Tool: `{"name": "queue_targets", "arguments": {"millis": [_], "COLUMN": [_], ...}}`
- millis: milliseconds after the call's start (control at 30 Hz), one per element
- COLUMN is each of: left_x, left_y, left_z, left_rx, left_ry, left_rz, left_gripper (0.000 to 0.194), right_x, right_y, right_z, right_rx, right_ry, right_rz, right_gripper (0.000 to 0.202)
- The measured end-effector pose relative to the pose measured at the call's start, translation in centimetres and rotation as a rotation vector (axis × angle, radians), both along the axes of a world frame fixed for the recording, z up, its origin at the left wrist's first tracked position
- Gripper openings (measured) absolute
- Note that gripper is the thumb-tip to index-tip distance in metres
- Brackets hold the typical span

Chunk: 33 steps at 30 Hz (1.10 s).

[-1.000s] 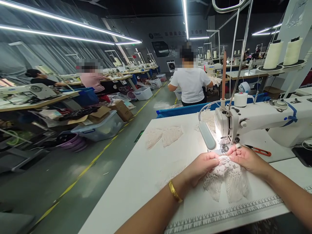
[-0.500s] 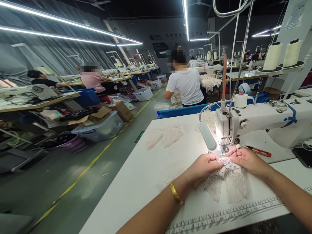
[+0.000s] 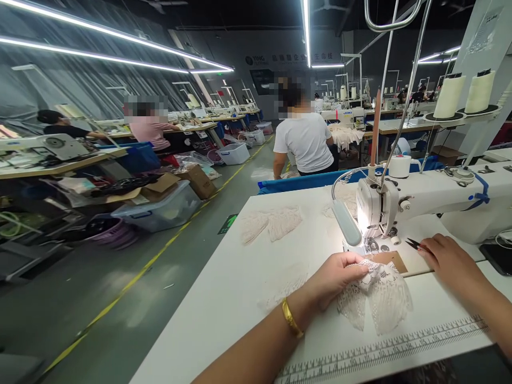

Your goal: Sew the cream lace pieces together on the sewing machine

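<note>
My left hand (image 3: 340, 274) pinches the top edge of a cream lace piece (image 3: 390, 298) between thumb and fingers. Two pleated lace panels hang from that edge and spread over the table just in front of the sewing machine (image 3: 378, 210). To the right, my right hand (image 3: 452, 261) lies over the thread snips (image 3: 414, 244), fingers closed round them. Their dark blades point left toward the needle area, while the handle is hidden under the hand. A brown flat piece (image 3: 390, 261) lies behind the lace, near the lit presser foot.
More lace pieces (image 3: 272, 221) lie on the white table (image 3: 216, 320) to the left. A printed ruler strip (image 3: 384, 349) runs along the front edge. A phone (image 3: 498, 260) rests at the far right. Ahead, a co-worker in a white shirt (image 3: 304, 141) sits beyond a blue cloth edge (image 3: 308, 181).
My right hand has let go of the lace and moved right onto the thread snips. My left hand keeps its pinch on the lace in nearly the same place.
</note>
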<state>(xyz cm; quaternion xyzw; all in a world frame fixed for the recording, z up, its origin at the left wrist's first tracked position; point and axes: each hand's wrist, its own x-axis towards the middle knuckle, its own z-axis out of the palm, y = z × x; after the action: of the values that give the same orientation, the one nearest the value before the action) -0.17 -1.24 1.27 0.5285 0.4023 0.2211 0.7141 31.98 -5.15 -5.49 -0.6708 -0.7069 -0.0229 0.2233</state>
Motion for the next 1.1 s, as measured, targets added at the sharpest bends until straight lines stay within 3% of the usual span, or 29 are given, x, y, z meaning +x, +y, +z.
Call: {"name": "queue_targets", "arguments": {"millis": [100,267,400,567,733,1000,1100], "left_x": [0.0,0.1,0.1,0.1,0.6,0.7,0.8], "left_y": [-0.1,-0.2,-0.5,-0.6,-0.6,-0.8,-0.8], "left_z": [-0.1,-0.2,0.1,-0.4,-1.3,-0.5,-0.7], "left_rx": [0.015,0.063,0.103,0.198,0.279,0.253,0.265], "left_ry": [-0.014,0.005,-0.010,0.088,0.154,0.098,0.118], "left_rz": [-0.006,-0.009,-0.027,0.022,0.078,0.015,0.049], "left_gripper": [0.038,0.037,0.037,0.027,0.018,0.028,0.025], "right_x": [-1.2,-6.1,-9.4,-10.6,-10.1,-10.6,-10.8], "right_y": [-1.1,-3.1,-1.7,0.7,0.4,0.3,0.2], "right_z": [0.4,3.6,5.3,4.3,3.3,3.9,4.2], "right_rx": [-0.004,-0.349,-0.550,-0.616,-0.580,-0.581,-0.589], "right_ry": [0.072,0.632,0.898,1.044,1.098,1.111,1.107], "right_rz": [0.031,0.237,0.468,0.530,0.469,0.496,0.499], "right_gripper": [0.042,0.046,0.060,0.044,0.047,0.040,0.039]}}
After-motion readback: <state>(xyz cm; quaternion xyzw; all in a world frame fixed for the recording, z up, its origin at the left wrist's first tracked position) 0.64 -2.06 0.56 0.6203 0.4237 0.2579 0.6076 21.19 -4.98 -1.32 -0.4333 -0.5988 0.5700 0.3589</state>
